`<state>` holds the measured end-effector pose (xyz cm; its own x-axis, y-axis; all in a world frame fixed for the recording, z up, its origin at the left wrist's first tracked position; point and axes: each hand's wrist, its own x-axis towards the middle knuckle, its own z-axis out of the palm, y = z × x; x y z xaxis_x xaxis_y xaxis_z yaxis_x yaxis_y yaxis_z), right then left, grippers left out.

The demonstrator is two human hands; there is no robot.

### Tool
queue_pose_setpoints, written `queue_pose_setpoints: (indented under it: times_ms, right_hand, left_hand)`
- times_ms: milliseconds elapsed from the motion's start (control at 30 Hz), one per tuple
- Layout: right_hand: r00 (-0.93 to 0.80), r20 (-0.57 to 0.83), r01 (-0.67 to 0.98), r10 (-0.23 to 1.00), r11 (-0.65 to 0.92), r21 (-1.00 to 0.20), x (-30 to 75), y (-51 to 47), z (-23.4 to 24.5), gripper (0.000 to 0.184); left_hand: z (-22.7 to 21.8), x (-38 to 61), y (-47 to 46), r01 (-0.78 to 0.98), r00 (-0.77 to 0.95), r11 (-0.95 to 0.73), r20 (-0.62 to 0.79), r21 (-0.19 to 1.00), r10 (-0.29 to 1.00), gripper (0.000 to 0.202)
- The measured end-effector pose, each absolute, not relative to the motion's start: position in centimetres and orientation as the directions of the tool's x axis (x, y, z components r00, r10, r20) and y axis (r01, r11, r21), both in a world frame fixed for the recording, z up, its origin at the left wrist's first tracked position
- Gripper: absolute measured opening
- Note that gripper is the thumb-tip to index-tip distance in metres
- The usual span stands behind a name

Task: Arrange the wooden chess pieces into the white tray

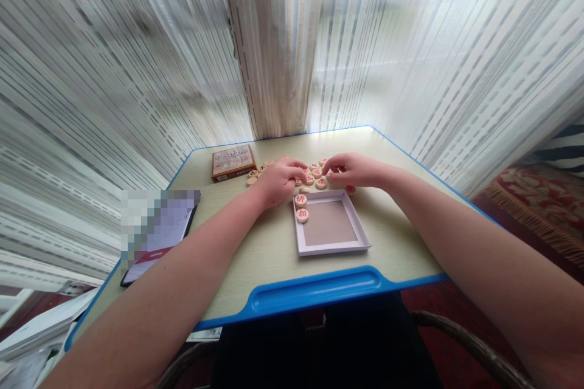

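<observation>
Wooden Chinese chess pieces [317,173] with red characters lie in a loose cluster between my two hands. My left hand [279,180] reaches over the left side of the cluster, its fingers bent and apart, and hides some pieces. From the right, my right hand [354,170] curves over more pieces, fingers loosely spread with the tips near or on them; I cannot tell if it touches one. In front stands a shallow white box lid [333,250]. Two red-lettered pieces [302,215] sit in its left side, one behind the other.
A brown printed box [232,161] stands at the back left, beside several other pieces [252,177]. At the left edge lies a dark-framed tablet or folder [159,240], partly blurred out. The table's blue rim [314,289] has a tray groove in front. Striped curtains hang behind.
</observation>
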<state>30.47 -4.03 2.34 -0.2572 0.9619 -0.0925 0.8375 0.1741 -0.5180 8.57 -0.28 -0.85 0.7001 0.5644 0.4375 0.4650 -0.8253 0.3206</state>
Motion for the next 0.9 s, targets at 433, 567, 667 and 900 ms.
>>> queue_pose_setpoints:
  times_ms: [433, 567, 667, 900]
  right_hand:
    - [-0.162, -0.073, 0.942, 0.984, 0.132, -0.309, 30.6, -4.07, 3.04, 0.024]
    - [-0.163, -0.069, 0.94, 0.984, 0.134, -0.313, 30.61, -4.06, 2.93, 0.024]
    - [-0.159, -0.074, 0.941, 0.984, 0.129, -0.313, 30.66, -3.98, 2.83, 0.025]
    - [-0.176, -0.065, 0.942, 0.982, 0.148, -0.302, 30.77, -3.69, 2.61, 0.025]
  left_hand:
    - [-0.37, 8.69, -0.74, 0.437, 0.757, -0.822, 0.346, 0.365, 0.555, 0.024]
    - [-0.04, 8.66, -0.98, 0.445, 0.757, -0.802, 0.312, 0.399, 0.575, 0.022]
    - [-0.02, 8.68, -0.93, 0.443, 0.755, -0.795, 0.306, 0.415, 0.58, 0.022]
    - [-0.28, 8.73, -0.76, 0.428, 0.732, -0.772, 0.321, 0.47, 0.601, 0.024]
